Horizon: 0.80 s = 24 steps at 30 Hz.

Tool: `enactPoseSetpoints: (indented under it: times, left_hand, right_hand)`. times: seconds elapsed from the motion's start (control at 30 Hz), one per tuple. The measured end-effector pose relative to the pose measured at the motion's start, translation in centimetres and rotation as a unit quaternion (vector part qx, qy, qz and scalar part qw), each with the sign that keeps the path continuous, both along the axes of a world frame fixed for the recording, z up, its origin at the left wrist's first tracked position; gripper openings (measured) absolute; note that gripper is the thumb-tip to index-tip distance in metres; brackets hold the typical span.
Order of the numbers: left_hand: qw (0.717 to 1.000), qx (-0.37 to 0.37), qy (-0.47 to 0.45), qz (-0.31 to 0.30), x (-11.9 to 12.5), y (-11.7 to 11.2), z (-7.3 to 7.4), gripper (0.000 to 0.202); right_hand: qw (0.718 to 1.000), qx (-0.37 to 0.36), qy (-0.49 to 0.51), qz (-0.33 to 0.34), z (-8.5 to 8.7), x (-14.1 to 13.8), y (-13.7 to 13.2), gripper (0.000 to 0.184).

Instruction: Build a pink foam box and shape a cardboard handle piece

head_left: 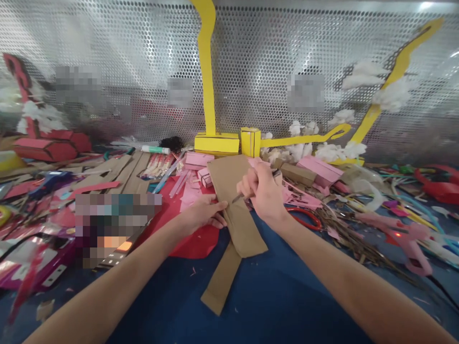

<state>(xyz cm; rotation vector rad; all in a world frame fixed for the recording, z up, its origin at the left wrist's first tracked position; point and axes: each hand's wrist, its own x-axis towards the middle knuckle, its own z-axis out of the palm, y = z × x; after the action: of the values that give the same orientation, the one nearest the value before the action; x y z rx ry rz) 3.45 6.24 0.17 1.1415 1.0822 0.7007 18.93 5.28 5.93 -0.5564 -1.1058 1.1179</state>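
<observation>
A long brown cardboard piece (247, 234) lies at an angle on the blue table in front of me. A narrower cardboard strip (221, 284) sticks out from under its near end. My left hand (206, 212) grips the cardboard's left edge, thumb on top. In the closed fingers of my right hand (261, 188) is a slim dark pen-like tool (237, 198), its tip at the cardboard's surface near my left thumb. Whether it is a pen or a blade I cannot make out.
Red sheet material (193, 243) lies at my left hand. Red-handled scissors (308, 215) and a pink glue gun (401, 236) are at right, a blue glue gun (52, 184) at left. Yellow card boxes (217, 143) stand against the perforated metal panel (251, 57). Scraps crowd both sides.
</observation>
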Motion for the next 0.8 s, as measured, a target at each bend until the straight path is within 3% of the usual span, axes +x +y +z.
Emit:
enactPoseSetpoints:
  times: [0.17,0.63,0.73,0.8]
  left_hand:
    - [1.000,-0.008,0.001,0.006,0.2,0.0,-0.3,0.014]
    - [0.999,0.005,0.031,0.017,0.3,0.2,0.0,0.008]
    - [0.988,0.073,0.138,0.003,-0.9,-0.8,1.5,0.013]
    - [0.942,0.172,0.287,0.032,-1.7,-2.8,2.8,0.020]
  right_hand:
    - [1.000,0.004,-0.003,-0.004,0.5,0.1,0.2,0.067]
    - [1.000,0.009,-0.009,-0.005,-0.4,-0.3,0.2,0.058]
    - [1.000,0.009,-0.015,-0.007,-0.4,-0.3,0.2,0.058]
    - [1.000,0.010,-0.011,-0.005,-0.3,-0.3,0.2,0.058]
